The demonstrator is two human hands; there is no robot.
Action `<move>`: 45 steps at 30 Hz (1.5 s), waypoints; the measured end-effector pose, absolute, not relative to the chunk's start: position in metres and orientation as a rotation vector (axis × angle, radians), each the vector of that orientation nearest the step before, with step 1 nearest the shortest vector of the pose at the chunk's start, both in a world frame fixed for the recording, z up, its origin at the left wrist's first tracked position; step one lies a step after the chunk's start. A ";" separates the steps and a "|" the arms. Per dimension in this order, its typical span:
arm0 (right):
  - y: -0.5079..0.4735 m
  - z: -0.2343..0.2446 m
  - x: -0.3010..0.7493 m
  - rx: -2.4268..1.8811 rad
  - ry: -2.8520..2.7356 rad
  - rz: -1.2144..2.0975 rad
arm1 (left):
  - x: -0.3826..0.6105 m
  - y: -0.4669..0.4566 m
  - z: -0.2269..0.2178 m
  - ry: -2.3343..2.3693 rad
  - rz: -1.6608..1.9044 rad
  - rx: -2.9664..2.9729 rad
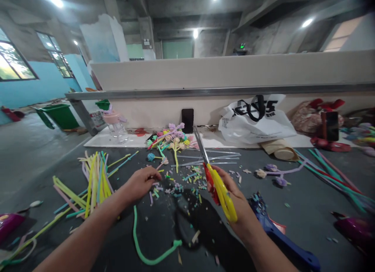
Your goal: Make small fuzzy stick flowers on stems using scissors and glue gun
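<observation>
My right hand [234,194] grips a pair of scissors [220,188] with yellow and red handles. Their long metal blades point up and away and lie close together. To the left, my left hand [143,181] is low over the dark table, its fingers curled down; whatever is between them is hidden. Small cut pieces of coloured foam-like stick [177,188] are scattered between my hands. Just beyond them lies a pile of finished-looking pastel flowers [174,137]. A curved green stick [149,261], knotted at one end, lies in front of my left hand.
Bundled coloured sticks [95,182] lie left. A blue tool, perhaps a glue gun [281,235], rests by my right forearm. Clear rods [219,158], a black phone [188,120], a pink-lidded cup [115,125] and a white bag [258,121] are toward the back.
</observation>
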State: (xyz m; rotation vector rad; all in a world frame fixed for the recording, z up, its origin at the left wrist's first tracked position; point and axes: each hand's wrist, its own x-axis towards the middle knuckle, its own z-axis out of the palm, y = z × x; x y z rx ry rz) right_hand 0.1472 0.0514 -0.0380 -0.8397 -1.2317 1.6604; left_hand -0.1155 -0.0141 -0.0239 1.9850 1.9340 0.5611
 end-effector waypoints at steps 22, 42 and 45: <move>0.042 -0.036 0.149 -0.356 -1.234 1.886 | -0.111 -0.018 -0.033 1.477 0.930 1.401; 0.043 -0.033 0.153 -0.542 -1.189 1.770 | -0.104 -0.014 -0.044 1.386 1.251 0.991; 0.045 -0.034 0.154 -0.562 -1.139 1.792 | -0.108 -0.015 -0.039 1.371 1.391 0.864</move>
